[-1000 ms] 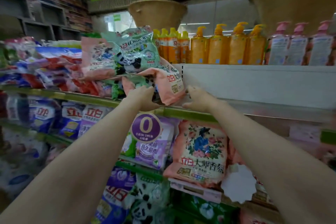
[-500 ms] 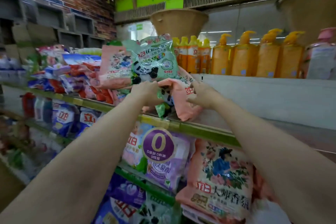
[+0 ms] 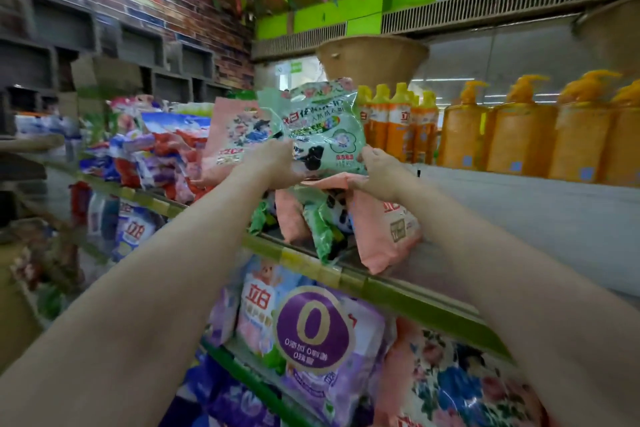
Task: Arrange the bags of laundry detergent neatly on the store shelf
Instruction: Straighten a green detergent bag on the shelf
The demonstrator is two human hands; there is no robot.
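Two hands on one bag, job unfinished.
Left hand (image 3: pixel 277 166) and right hand (image 3: pixel 379 173) grip the green bag (image 3: pixel 322 125) (upright); pink bags (image 3: pixel 384 232) below lie jumbled.

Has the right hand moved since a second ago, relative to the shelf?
Yes. The right hand has gone up from the shelf's green edge and now grips the green panda bag's lower right corner.

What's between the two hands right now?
Head view: the green panda bag, gripped at its lower corners by the left hand and right hand.
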